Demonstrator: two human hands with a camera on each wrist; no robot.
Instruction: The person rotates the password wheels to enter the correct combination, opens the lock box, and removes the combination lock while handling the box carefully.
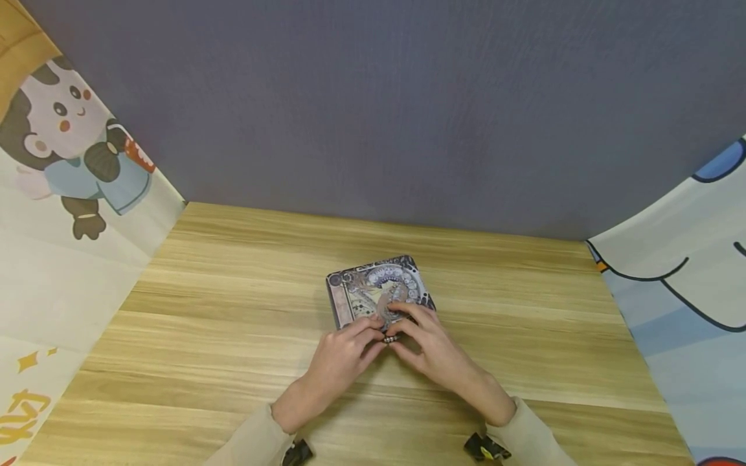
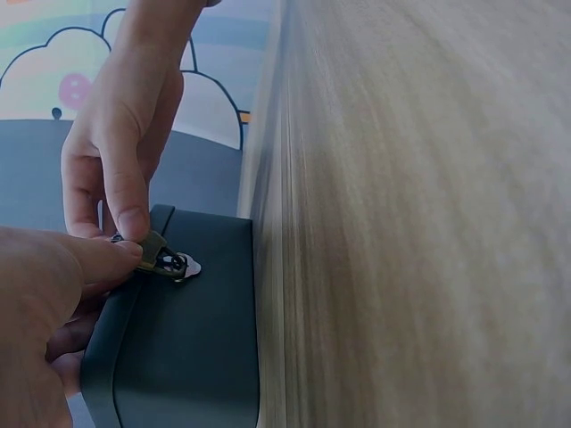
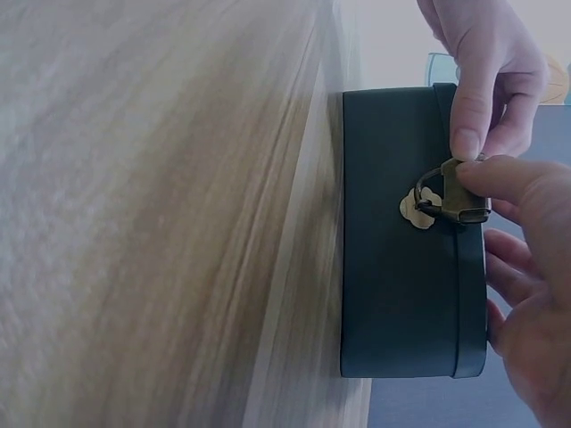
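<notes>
A dark box with a picture-printed lid [image 1: 379,275] rests on the wooden table. On its front wall [image 3: 393,294] a brass-coloured padlock [image 3: 464,194] hangs by its shackle from a pale metal fitting [image 3: 417,209]. My left hand [image 1: 335,359] pinches one end of the padlock between thumb and fingers. From the other side my right hand [image 1: 434,349] grips it too, its thumb pressed on the body and its other fingers by the lid's edge. Seen from the left wrist, both thumbs meet at the padlock [image 2: 156,252]. Whether a key is there is hidden by the fingers.
The wooden table [image 1: 233,291] runs around the box on all sides. A dark grey panel [image 1: 373,116] rises behind it. Cartoon-printed sheets [image 1: 76,259] stand along the left and right sides. Dark straps [image 1: 486,448] show below both sleeves.
</notes>
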